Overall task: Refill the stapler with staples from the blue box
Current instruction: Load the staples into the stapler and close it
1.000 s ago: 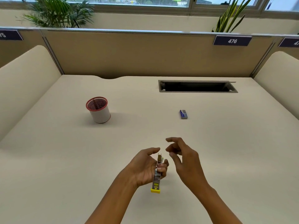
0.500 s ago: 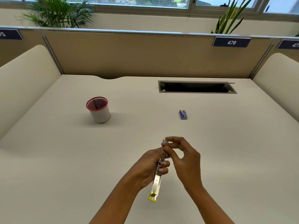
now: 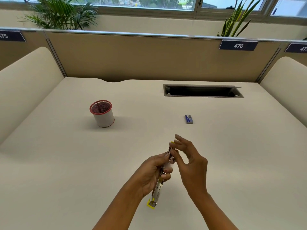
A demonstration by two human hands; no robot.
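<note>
My left hand (image 3: 153, 171) grips a slim metal stapler (image 3: 157, 190) with yellow ends, held lengthwise above the near middle of the desk. Its yellow tail points toward me and its far tip sits between my hands. My right hand (image 3: 191, 161) touches the stapler's far end with thumb and forefinger, the other fingers spread. The small blue staple box (image 3: 188, 119) lies flat on the desk beyond my hands, a little to the right, untouched.
A white pen cup with a red mesh rim (image 3: 102, 113) stands at the left middle of the beige desk (image 3: 66, 163). A dark cable slot (image 3: 201, 91) is cut in near the back partition. Curved side panels bound the desk left and right.
My right hand came in from the side and met the stapler's far tip. The stapler stretched out longer, its yellow tail dropping nearer to me. The blue box has stayed put.
</note>
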